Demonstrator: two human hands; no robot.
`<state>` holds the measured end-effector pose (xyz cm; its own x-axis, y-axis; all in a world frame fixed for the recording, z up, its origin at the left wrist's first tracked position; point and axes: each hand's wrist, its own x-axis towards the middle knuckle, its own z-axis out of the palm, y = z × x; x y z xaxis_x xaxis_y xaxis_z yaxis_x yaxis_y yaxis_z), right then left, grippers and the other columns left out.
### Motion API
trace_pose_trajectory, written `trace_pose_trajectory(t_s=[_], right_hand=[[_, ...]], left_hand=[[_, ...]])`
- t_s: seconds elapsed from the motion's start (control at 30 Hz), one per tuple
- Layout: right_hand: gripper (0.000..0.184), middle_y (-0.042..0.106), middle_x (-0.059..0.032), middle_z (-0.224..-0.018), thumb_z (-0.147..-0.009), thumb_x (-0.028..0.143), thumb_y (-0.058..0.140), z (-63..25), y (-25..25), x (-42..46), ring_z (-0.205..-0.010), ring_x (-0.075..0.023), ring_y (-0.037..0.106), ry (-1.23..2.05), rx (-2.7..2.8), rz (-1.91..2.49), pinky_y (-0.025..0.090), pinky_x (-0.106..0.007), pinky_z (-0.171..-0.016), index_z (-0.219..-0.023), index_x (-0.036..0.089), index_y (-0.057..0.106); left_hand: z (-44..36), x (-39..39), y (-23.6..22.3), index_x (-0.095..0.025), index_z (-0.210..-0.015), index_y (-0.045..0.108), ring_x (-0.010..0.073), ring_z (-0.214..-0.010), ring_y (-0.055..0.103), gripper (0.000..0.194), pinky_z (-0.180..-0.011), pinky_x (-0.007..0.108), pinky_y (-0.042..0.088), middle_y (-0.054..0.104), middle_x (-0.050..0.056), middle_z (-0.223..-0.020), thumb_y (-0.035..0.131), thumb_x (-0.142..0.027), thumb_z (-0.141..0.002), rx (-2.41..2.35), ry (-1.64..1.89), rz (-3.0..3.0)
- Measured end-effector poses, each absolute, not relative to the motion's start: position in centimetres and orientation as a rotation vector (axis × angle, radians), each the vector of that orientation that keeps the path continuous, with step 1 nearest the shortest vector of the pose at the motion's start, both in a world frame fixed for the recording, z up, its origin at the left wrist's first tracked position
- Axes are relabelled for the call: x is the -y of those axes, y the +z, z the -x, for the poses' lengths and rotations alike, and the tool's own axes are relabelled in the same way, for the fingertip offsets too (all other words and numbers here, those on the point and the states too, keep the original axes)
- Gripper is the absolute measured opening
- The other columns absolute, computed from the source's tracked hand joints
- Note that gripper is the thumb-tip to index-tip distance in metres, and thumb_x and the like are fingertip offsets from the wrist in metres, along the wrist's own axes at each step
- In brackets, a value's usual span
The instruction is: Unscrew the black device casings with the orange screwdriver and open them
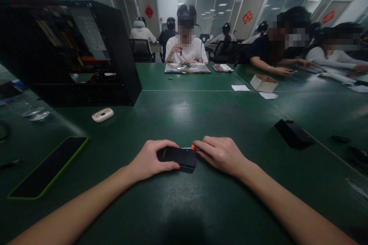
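Note:
My left hand [151, 159] is wrapped round the left end of a flat black rectangular case [177, 156] on the green table, with the thumb along its near side and the fingers along its far side. At the case's far right corner, my right hand [220, 153] is closed, its fingers pressed together round a small orange-and-black piece [193, 147]. Only the orange end of that piece shows; my fingers hide the rest, so its kind is unclear. A thin pale edge is visible along the far side of the case.
To the left stand an open black computer case [120, 57], a cream earbud case [102, 115] and a green-edged phone [50, 168]. A black box [294, 134] lies at right. Farther off are a white carton [263, 83], papers [240, 88] and a flat panel [186, 68] before a seated person.

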<state>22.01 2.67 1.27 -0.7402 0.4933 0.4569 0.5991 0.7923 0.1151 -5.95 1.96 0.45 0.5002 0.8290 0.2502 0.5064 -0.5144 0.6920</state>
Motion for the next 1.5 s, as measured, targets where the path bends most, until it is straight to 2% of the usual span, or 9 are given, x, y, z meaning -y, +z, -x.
trace_pose_trajectory(t_s=[0.1,0.27,0.37,0.63,0.77,0.87,1.07,1.27,1.5], right_hand=[[0.03,0.07,-0.0072,-0.09,-0.103,0.029,0.044,-21.6,1.1,-2.7,-0.073,-0.015,0.064,-0.171,2.581,0.844,0.045,-0.027,-0.063,-0.116,0.015,0.067],[0.024,0.072,-0.0063,-0.098,-0.099,0.025,0.052,-21.1,1.0,-2.9,-0.085,-0.0148,0.066,0.423,2.526,0.935,0.05,-0.026,-0.076,-0.115,0.017,0.068],[0.024,0.073,-0.0061,-0.102,-0.098,0.025,0.054,-21.2,1.0,-3.1,-0.09,-0.015,0.067,0.566,2.504,0.952,0.051,-0.027,-0.081,-0.115,0.017,0.068],[0.025,0.071,-0.0071,-0.104,-0.097,0.029,0.053,-22.9,1.4,-3.9,-0.088,-0.0167,0.067,0.304,2.575,1.085,0.051,-0.029,-0.078,-0.117,0.02,0.066],[0.028,0.068,-0.0082,-0.111,-0.098,0.029,0.052,-22.6,1.2,-3.9,-0.09,-0.0174,0.066,0.195,2.558,1.195,0.052,-0.03,-0.078,-0.122,0.02,0.063],[0.028,0.067,-0.0093,-0.112,-0.1,0.031,0.05,-21.7,1.1,-3.4,-0.094,-0.0196,0.065,0.109,2.6,1.194,0.052,-0.032,-0.079,-0.121,0.02,0.063],[0.032,0.066,-0.0128,-0.117,-0.104,0.027,0.036,-19.4,1.3,-1.4,-0.107,-0.0234,0.06,0.134,2.379,1.076,0.05,-0.043,-0.093,-0.12,0.018,0.063],[0.055,0.058,-0.0154,-0.137,-0.093,0.04,0.061,-16.1,1.2,2.1,-0.124,-0.0289,0.054,0.267,2.388,1.034,0.045,-0.048,-0.107,-0.141,0.018,0.049],[0.042,0.061,-0.0093,-0.133,-0.095,0.027,0.057,-17.7,2.1,6.9,-0.119,-0.0229,0.058,0.186,2.293,1.179,0.049,-0.041,-0.103,-0.137,0.023,0.052]], left_hand=[[6.0,-1.9,0.4,-0.022,-0.109,0.073,0.0245,-0.089,0.071,0.044,-0.078,0.033,0.052,0.077,0.005,-0.101,0.083,-0.047,-0.074,-1.096,0.78,-2.199],[5.9,-1.8,0.3,-0.022,-0.109,0.072,0.0235,-0.088,0.071,0.045,-0.08,0.033,0.052,0.077,0.004,-0.101,0.084,-0.045,-0.073,-1.061,0.799,-2.2],[5.8,-1.7,0.4,-0.021,-0.11,0.072,0.024,-0.092,0.071,0.045,-0.083,0.033,0.052,0.076,0.005,-0.103,0.085,-0.043,-0.073,-1.032,0.814,-2.209],[6.0,-2.1,0.2,-0.018,-0.104,0.071,0.0274,-0.105,0.066,0.035,-0.094,0.039,0.05,0.072,0.011,-0.111,0.077,-0.044,-0.082,-0.909,1.118,-2.056],[6.1,-3.0,-0.5,-0.014,-0.097,0.072,0.0208,-0.078,0.065,0.05,-0.077,0.032,0.051,0.07,0.007,-0.082,0.059,-0.062,-0.09,-1.006,1.314,-1.607],[5.8,-3.5,-0.7,-0.011,-0.092,0.07,0.0137,-0.057,0.054,0.063,-0.061,0.027,0.047,0.062,0.003,-0.068,0.047,-0.069,-0.093,-0.967,1.34,-1.232],[5.6,-3.9,-0.4,-0.01,-0.094,0.068,0.0093,-0.054,0.048,0.058,-0.056,0.021,0.044,0.057,-0.001,-0.064,0.059,-0.067,-0.087,-0.78,1.313,-0.844],[5.7,-3.6,-0.5,-0.008,-0.103,0.069,0.0091,-0.061,0.052,0.055,-0.063,0.022,0.047,0.06,0.001,-0.076,0.071,-0.06,-0.083,-0.734,1.264,-0.889],[4.6,-2.6,-0.9,-0.012,-0.108,0.064,0.0062,-0.051,0.045,0.051,-0.051,0.02,0.034,0.053,-0.005,-0.067,0.087,-0.041,-0.072,-0.727,1.208,-0.971]])
